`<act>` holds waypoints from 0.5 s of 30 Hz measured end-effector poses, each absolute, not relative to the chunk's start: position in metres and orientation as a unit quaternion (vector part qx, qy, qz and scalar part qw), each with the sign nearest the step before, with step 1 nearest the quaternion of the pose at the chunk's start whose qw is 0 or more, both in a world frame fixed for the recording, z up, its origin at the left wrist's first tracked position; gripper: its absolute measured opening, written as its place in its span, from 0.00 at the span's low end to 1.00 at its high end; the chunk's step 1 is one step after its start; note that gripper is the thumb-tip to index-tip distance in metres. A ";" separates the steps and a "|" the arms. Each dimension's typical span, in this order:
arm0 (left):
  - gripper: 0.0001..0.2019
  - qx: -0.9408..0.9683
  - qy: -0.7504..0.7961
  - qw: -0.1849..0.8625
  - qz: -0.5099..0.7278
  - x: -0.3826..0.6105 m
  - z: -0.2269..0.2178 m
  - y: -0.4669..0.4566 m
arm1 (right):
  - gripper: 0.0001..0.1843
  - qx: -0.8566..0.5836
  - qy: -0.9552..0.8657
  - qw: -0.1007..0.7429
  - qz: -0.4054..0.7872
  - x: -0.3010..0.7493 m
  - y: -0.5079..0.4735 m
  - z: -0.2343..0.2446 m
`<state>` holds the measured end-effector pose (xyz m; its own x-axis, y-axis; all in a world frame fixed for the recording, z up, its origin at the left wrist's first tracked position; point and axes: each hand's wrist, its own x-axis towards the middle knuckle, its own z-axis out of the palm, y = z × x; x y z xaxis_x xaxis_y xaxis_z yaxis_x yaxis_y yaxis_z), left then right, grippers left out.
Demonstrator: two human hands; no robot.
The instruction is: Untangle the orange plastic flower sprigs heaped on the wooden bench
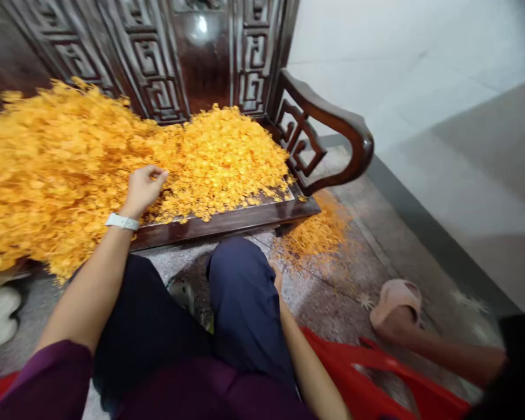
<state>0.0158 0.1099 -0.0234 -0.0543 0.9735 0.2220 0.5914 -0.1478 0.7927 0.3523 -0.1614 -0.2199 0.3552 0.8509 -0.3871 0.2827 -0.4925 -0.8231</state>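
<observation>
A large heap of orange-yellow flower sprigs [61, 163], seemingly artificial, lies across the left of the wooden bench seat. Beside it a looser pile of orange blossoms [227, 157] covers the right end. My left hand [144, 186], with a pale band at the wrist, is over the place where the two piles meet. Its fingers are drawn together in a pinch; what they hold, if anything, cannot be made out. My right hand [277, 277] is low beside my right knee, which hides most of it, fingers included.
The dark carved bench has a curved armrest [332, 116] at its right end. Thin orange stems [317, 233] lie heaped on the floor below it. A red bag [345, 367] lies at my right, near another person's foot in a pink slipper [394, 300]. A white wall rises behind.
</observation>
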 end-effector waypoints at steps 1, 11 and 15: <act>0.04 0.674 0.606 0.191 0.377 0.011 -0.022 0.111 | 0.16 -0.765 -0.358 0.359 0.398 0.352 -0.154 -0.222; 0.07 0.818 0.563 0.104 0.056 0.014 -0.031 0.085 | 0.17 -0.664 -0.387 0.570 0.288 0.284 -0.086 -0.159; 0.10 0.790 0.604 0.084 0.069 -0.002 -0.026 0.079 | 0.16 -0.573 -0.519 0.548 0.321 0.223 -0.033 -0.110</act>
<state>-0.0018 0.0788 -0.0263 0.2613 0.9652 0.0082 0.9421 -0.2569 0.2155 0.2228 -0.0332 -0.1104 0.2551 0.9460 0.2000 0.2421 0.1378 -0.9604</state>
